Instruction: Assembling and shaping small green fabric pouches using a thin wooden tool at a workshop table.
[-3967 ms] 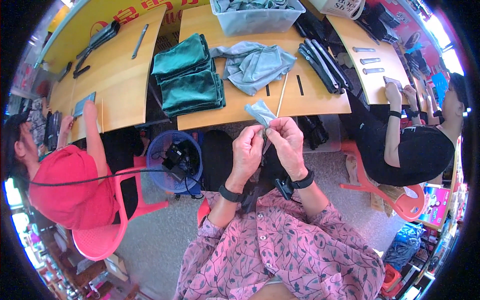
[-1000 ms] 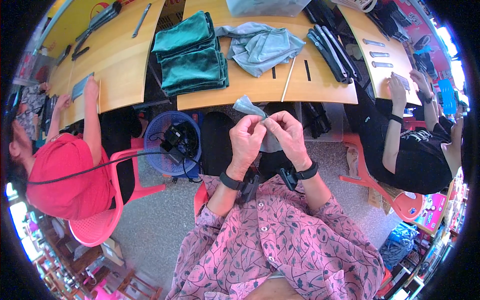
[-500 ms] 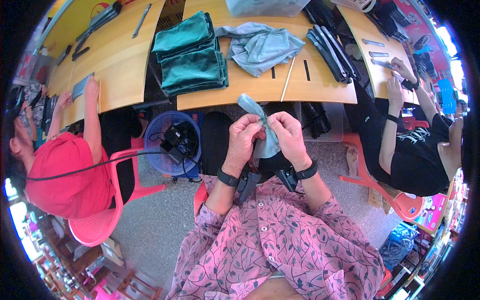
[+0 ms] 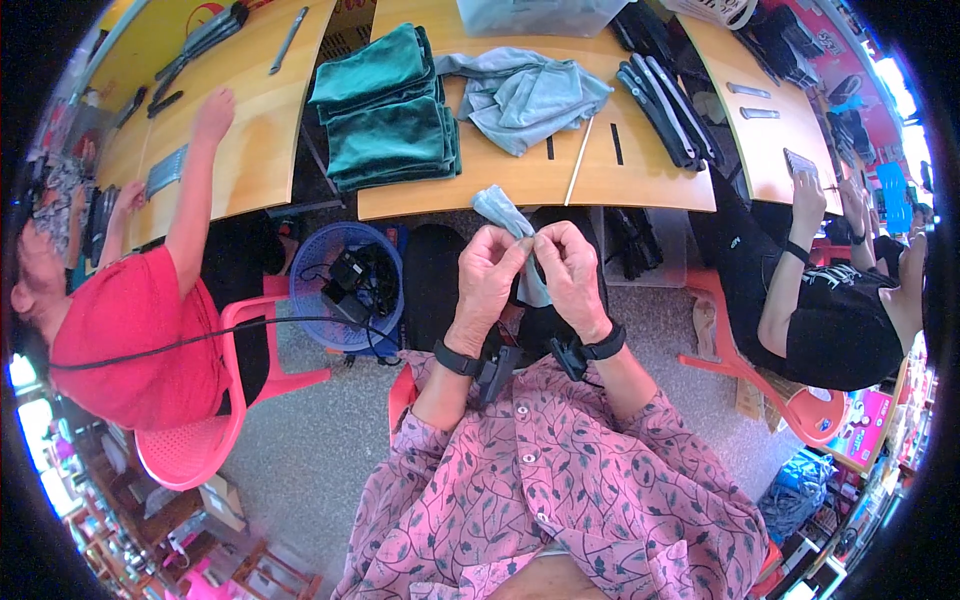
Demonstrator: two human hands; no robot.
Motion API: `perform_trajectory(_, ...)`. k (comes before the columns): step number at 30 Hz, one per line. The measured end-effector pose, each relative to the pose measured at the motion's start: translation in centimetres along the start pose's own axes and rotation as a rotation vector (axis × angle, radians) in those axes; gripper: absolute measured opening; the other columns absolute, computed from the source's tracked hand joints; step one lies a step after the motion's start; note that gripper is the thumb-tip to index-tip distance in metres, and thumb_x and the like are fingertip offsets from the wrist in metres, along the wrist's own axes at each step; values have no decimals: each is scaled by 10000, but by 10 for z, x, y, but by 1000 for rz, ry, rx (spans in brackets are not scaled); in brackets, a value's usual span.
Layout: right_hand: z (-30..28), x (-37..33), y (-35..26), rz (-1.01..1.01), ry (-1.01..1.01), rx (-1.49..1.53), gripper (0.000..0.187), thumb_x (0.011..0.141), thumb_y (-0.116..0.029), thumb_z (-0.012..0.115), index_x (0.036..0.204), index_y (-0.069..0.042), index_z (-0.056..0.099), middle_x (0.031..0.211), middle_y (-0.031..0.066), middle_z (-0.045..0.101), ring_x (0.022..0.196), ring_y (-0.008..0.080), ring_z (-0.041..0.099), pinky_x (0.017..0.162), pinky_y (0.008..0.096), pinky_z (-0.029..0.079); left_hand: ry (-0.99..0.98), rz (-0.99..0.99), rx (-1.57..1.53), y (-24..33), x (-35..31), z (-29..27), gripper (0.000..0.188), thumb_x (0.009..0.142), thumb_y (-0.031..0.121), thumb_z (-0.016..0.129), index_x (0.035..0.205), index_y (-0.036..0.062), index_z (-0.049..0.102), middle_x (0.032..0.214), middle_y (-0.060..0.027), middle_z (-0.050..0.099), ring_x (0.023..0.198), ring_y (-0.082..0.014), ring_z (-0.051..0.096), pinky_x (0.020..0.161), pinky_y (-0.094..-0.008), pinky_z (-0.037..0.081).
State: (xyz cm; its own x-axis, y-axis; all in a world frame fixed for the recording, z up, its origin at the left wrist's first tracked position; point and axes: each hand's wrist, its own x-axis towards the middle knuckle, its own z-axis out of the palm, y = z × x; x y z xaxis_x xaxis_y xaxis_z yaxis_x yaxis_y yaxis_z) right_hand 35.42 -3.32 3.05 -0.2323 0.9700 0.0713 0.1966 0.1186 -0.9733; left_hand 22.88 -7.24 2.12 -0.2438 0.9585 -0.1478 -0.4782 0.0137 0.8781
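Just in front of the table edge, a narrow pale blue-grey piece of cloth (image 4: 500, 210) is pinched between both hands. My left hand (image 4: 487, 272) grips it with thumb and fingertips closed, and my right hand (image 4: 572, 270) pinches it alongside, the thumbs almost touching. One end of the cloth sticks up above the fingers; the other hangs below between the hands. On the table (image 4: 420, 205) ahead lie a stack of folded dark green velvet cloths (image 4: 385, 130), a crumpled pale blue-grey cloth (image 4: 530, 95) and a thin light stick (image 4: 578, 165).
Black and grey strips (image 4: 665, 110) lie at the table's right, a clear bin (image 4: 540, 15) behind. A blue basket (image 4: 305, 290) with black devices and a cable stands on the floor at left. Co-workers sit either side, one in red (image 4: 135, 340), one in black (image 4: 840, 335).
My hands stay close together on the cloth, with the fingers shifted slightly and less of its lower end showing. The co-worker at left has reached one arm forward; the one at right has moved their hands.
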Motion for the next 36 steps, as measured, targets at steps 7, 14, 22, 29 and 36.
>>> perform_trajectory(7, 8, -1, 1, -350, 30, -188, 115, 859, 55, 596, 878, -5, 500, 823, 143, 523, 701, 293, 549, 614, 373, 454, 168, 92, 446, 3, 8, 0, 134, 805, 11, 650, 890, 32, 549, 788, 13, 594, 691, -54, 531, 611, -233, 457)
perform_trajectory(14, 16, -5, -2, -520, -7, -265, 154, 840, 92, 591, 868, -16, 485, 818, 136, 514, 708, 292, 535, 620, 369, 451, 77, 61, 166, -7, 12, -13, 144, 805, -34, 567, 929, 40, 555, 839, 15, 573, 742, -70, 538, 647, -239, 466)
perform_trajectory(22, 21, -4, 1, -527, -20, -277, 150, 817, 52, 615, 865, -15, 490, 824, 169, 516, 709, 352, 547, 615, 423, 465, 76, 91, 18, -18, 18, -19, 153, 818, -40, 585, 933, 49, 537, 870, 21, 568, 760, -59, 538, 659, -218, 457)
perform_trajectory(29, 16, -9, -1, -249, 23, -260, 114, 885, -63, 642, 848, 2, 555, 799, 130, 561, 703, 246, 569, 625, 347, 470, 152, 189, 442, -24, 19, -23, 186, 756, 65, 714, 835, 52, 546, 686, 20, 514, 633, -59, 465, 553, -253, 413)
perform_trajectory(36, 7, 0, 10, 46, -8, -170, 165, 912, -147, 673, 870, -9, 593, 784, 61, 574, 693, 144, 552, 610, 293, 456, 130, 406, 670, -17, 7, -9, 210, 728, -8, 708, 807, 31, 517, 829, -135, 550, 737, -326, 568, 622, -400, 459)
